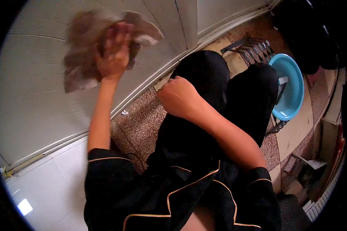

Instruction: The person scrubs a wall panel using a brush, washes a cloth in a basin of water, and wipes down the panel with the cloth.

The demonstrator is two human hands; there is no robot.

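Observation:
My left hand (113, 57) presses a brown cloth (81, 50) against a pale grey panel (38, 73) with its fingers stretched over the fabric. The cloth is bunched and blurred, and one pale corner sticks out to the right of the fingers. My right hand (177, 96) is closed in a fist in front of my bent knee (200, 63). Its back faces me, and nothing shows in it; the palm side is hidden.
A light blue basin (296, 86) stands right of my knees, with a dark slatted rack (254, 48) beside it. White tiles (58, 184) lie at lower left. A small white scrap (125, 112) lies on the speckled floor (133, 121) by the panel's base. Dark objects (310, 34) stand upper right.

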